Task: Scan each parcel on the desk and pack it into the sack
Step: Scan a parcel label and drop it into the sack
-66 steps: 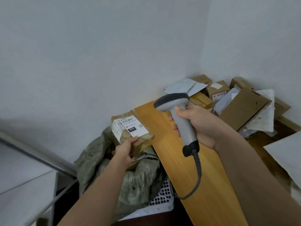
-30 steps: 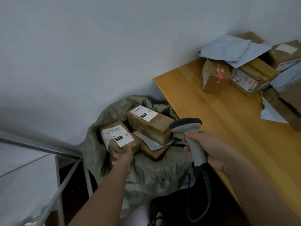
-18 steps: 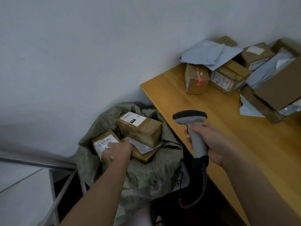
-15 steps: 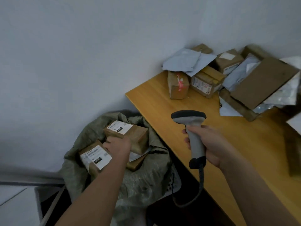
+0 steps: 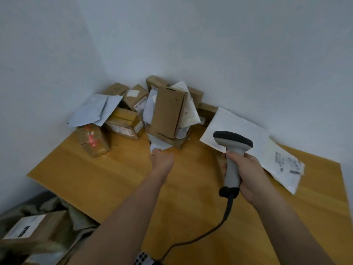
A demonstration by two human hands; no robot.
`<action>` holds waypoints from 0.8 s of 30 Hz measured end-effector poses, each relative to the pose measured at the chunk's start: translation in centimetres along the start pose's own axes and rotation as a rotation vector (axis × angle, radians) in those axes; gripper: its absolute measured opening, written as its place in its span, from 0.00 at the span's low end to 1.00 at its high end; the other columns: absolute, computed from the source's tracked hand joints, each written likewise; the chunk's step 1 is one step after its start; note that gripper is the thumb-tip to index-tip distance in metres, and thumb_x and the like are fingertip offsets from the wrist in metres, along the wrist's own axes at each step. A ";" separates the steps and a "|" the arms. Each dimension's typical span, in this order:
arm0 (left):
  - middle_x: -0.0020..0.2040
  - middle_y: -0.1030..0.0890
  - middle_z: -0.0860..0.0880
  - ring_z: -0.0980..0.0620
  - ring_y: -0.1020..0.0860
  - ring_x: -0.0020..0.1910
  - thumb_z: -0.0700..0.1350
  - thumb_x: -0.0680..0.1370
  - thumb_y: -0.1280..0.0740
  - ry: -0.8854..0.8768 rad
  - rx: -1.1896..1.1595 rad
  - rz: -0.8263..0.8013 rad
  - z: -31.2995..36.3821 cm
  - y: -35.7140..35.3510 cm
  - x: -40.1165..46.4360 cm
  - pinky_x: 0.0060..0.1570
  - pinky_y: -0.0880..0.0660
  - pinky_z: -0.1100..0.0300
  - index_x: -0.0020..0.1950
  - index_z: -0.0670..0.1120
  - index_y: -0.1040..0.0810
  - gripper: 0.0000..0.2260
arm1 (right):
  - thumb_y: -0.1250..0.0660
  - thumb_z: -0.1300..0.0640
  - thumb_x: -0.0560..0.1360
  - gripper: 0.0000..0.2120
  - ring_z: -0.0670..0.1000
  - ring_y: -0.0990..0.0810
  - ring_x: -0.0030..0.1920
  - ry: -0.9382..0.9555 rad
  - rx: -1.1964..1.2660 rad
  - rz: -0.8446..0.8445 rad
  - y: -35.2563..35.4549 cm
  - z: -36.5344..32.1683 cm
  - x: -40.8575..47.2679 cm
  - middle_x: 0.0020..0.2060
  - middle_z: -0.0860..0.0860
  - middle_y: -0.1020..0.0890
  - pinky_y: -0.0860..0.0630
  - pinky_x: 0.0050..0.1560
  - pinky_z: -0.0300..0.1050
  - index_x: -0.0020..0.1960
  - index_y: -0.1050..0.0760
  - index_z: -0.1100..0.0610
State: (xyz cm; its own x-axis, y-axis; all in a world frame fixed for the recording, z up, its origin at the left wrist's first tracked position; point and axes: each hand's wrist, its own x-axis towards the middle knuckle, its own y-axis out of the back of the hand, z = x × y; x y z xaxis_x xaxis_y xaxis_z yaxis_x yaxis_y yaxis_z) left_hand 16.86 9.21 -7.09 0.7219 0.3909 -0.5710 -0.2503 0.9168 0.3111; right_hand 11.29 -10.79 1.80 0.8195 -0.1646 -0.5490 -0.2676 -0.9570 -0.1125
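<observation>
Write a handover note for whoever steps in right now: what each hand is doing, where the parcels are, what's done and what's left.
Left hand: reaching to the pile, fingers at the corner of a white mailer; grip not clear.
Right hand: holds the scanner upright over the desk.
Done: labelled boxes lie in the sack, lower left.
Left: the pile of boxes and mailers in the desk's far corner, plus a large white mailer on the right, not yet packed.

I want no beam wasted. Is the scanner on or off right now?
On: a red light patch glows on the small brown box, though the scanner in the right hand seems to aim elsewhere.
</observation>
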 end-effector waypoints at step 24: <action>0.59 0.24 0.35 0.44 0.16 0.47 0.38 0.82 0.40 0.383 -0.837 -0.259 5.8 -14.7 1.6 0.44 0.18 0.58 0.70 0.38 0.33 0.16 | 0.32 0.60 0.77 0.07 0.52 0.22 0.39 -0.065 0.229 0.062 10.9 -0.3 7.0 0.35 0.52 0.16 0.23 0.45 0.50 0.54 0.23 0.60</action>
State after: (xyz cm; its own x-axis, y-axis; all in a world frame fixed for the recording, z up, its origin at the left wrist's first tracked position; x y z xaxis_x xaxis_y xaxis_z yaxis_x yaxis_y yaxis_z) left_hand 25.44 -4.17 -8.14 0.5968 0.0314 -0.8018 -0.5996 0.6815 -0.4196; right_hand 14.24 -22.42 -3.03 0.7659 -0.1983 -0.6116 -0.4301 -0.8651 -0.2582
